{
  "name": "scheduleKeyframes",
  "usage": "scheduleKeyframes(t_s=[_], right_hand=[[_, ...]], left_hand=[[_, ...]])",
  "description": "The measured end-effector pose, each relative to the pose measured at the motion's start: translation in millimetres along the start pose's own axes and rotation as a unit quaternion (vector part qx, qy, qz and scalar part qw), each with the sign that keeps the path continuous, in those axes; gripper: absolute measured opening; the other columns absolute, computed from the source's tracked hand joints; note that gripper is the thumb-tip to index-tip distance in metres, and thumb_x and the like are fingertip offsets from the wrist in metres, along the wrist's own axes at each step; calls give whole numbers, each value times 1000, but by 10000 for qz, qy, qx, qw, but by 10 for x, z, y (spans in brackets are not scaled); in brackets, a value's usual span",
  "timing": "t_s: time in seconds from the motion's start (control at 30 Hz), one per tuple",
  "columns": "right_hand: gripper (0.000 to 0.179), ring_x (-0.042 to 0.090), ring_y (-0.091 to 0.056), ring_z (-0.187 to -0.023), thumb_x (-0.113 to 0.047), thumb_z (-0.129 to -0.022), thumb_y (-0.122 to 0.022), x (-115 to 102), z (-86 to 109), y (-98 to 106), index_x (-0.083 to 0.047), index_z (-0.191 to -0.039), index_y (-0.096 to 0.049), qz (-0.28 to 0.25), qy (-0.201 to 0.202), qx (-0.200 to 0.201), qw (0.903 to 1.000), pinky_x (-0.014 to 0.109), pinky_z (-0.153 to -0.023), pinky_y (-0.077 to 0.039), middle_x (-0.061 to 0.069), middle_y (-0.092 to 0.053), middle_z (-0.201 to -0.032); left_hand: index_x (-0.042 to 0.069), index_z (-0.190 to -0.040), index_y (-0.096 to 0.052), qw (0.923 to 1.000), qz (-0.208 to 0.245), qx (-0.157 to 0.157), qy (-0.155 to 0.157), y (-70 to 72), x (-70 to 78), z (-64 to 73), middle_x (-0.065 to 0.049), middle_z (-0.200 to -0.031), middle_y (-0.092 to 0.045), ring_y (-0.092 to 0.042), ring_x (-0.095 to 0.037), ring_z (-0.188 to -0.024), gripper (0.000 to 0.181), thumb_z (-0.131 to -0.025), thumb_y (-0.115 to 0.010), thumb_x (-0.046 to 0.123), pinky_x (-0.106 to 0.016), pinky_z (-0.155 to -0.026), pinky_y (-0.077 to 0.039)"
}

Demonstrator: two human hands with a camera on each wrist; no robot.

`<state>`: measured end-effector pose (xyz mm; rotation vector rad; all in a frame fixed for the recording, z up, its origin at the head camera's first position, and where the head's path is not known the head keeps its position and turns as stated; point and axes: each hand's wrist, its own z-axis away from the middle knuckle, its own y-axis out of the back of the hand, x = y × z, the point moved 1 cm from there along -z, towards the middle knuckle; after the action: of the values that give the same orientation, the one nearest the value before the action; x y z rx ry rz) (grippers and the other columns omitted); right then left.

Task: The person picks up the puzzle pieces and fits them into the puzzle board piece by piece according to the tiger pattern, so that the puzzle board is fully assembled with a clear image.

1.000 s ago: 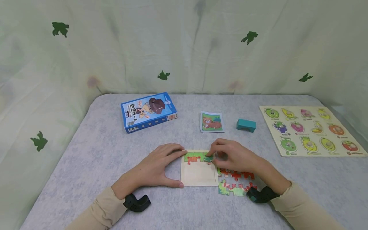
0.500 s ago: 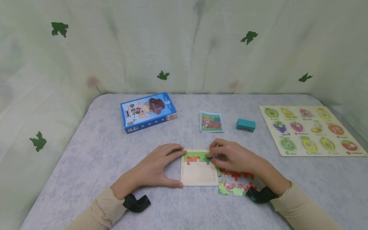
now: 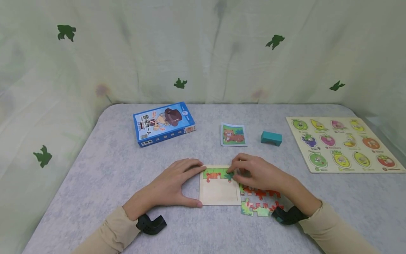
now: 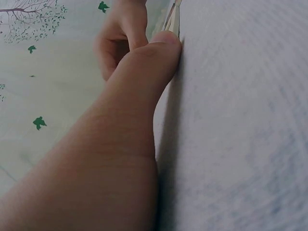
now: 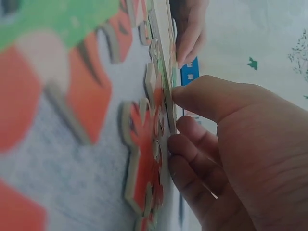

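Note:
A square wooden puzzle tray (image 3: 219, 194) lies in front of me, its top row filled with green and orange jigsaw pieces (image 3: 213, 174). My left hand (image 3: 171, 185) steadies the tray's left side, with fingertips at the upper corner and the thumb stretched to the lower one. At the upper right corner my right hand (image 3: 253, 171) pinches a dark green puzzle piece (image 3: 228, 176) between thumb and forefinger, the piece level with the row. Its other fingers are curled. Loose red and orange pieces (image 5: 139, 159) lie right beside the tray, partly under the right hand.
A blue game box (image 3: 165, 123) lies at the back left. Beyond the tray are a tiger picture card (image 3: 233, 135) and a teal block (image 3: 271, 138). A fruit puzzle board (image 3: 344, 146) lies at the right. More loose pieces (image 3: 261, 210) sit near my right wrist.
My right thumb and forefinger have shifted slightly at the dark green piece, which sits a little farther left in the top row. The left hand and tray stay put.

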<state>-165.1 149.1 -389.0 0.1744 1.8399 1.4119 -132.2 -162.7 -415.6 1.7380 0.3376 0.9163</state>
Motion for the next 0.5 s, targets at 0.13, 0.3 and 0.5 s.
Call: scheduleKeyframes(t_s=[0.13, 0.3, 0.5], right_hand=[[19, 4, -60, -94, -22, -99, -71, -6, 2, 28, -24, -117, -74, -25, -6, -38, 10000, 24, -83, -57, -10, -65, -116], [21, 2, -62, -96, -22, -99, -71, -16, -12, 63, -22, -120, -73, -86, -22, -9, 10000, 27, -85, -58, -12, -69, -115], [24, 3, -61, -92, -27, -97, -74, -84, 16, 96, -20, -121, -74, 50, -178, 41, 9998, 27, -82, -56, -12, -71, -113]], left_hand=[[23, -157, -45, 10000, 11, -33, 12, 8, 6, 5, 6, -157, -42, -37, -17, -147, 102, -79, -63, 84, -48, -121, -34], [23, -158, -45, 10000, 19, -45, 33, 3, 8, 8, 6, -157, -42, -37, -16, -147, 101, -79, -64, 84, -48, -122, -34], [24, -157, -45, 10000, -5, -24, 23, 0, -1, 6, 6, -157, -42, -37, -16, -147, 102, -78, -64, 84, -48, -122, -34]])
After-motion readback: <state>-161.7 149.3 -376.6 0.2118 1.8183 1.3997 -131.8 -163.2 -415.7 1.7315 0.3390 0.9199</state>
